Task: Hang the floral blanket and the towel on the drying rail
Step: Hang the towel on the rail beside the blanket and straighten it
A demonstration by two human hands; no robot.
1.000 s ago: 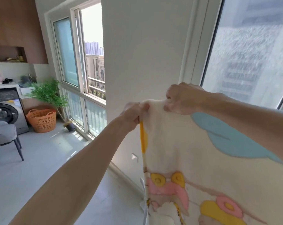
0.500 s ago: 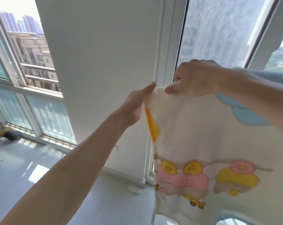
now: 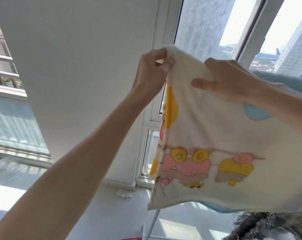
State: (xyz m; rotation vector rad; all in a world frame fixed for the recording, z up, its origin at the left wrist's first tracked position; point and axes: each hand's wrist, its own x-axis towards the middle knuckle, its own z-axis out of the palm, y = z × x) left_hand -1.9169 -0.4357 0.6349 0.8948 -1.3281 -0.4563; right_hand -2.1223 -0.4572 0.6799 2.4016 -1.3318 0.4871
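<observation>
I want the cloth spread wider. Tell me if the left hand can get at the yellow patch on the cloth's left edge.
Probably yes. The left hand pinches the top corner of the cloth, and the yellow patch hangs just below it on the same edge, with nothing between. It would first have to release the corner; the right hand grips the top edge alongside.

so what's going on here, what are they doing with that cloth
A person is holding up a cream cloth printed with pink and yellow cartoon shapes, in front of a window. The left hand pinches its top corner, and the right hand grips the top edge a little further along. The cloth hangs down freely from both hands. A thin white rack leg shows below it, but no rail is in view, so it is not hung yet.
</observation>
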